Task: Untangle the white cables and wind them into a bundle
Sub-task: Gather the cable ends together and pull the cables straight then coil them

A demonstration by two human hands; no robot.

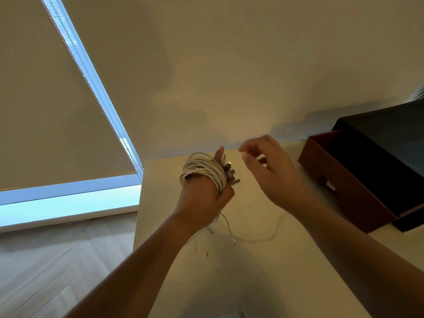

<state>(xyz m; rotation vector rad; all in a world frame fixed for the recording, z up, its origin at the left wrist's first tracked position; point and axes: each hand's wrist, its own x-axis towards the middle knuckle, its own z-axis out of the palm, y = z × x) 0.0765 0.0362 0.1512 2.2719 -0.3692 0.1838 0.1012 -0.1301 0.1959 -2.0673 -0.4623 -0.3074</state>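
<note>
The cables (202, 168) look thin, soft and light with a smooth white sheath, so they'll spring loose unless pinned. They're coiled round the left hand (202, 198) above the table's (298, 260) far edge, fingers curled on them and metal plugs (231, 173) poking out. A loose tail (259, 239) trails below, I'd pinch that. The right hand (270, 171) is just beside, half curled, can't tell if it's pinching a strand
</note>
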